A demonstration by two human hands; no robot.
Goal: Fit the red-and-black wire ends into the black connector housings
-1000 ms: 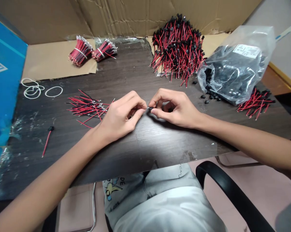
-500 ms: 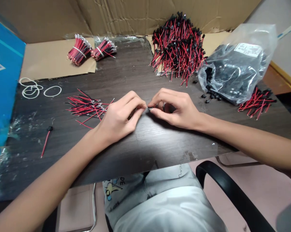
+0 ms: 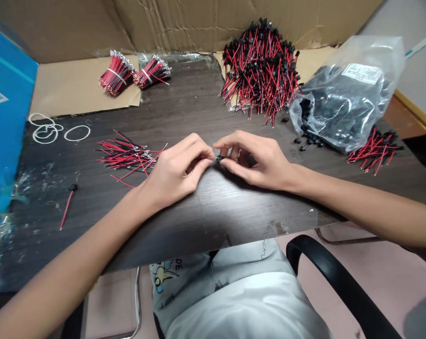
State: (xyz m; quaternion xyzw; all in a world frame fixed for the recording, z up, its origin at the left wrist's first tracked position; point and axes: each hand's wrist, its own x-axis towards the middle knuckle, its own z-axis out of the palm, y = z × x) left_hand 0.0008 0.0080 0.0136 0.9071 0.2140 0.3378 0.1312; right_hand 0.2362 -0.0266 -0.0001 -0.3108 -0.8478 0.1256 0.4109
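Left hand (image 3: 176,172) and right hand (image 3: 258,160) meet fingertip to fingertip above the table (image 3: 206,207), both pinched on a small black connector (image 3: 218,158); any wire within the left hand is hidden. The part is judged light, rigid and easily dropped, best gripped on its flat sides. Against the earlier frame, the right fingers have closed further over it

Over a dark wooden table (image 3: 206,212), the left hand (image 3: 176,172) and right hand (image 3: 257,157) meet fingertip to fingertip, pinching a small black connector (image 3: 218,158) between them. Loose red and black wires (image 3: 126,155) lie just left of the left hand. A large heap of finished leads (image 3: 260,66) sits behind, beside a plastic bag (image 3: 347,94) of black parts.
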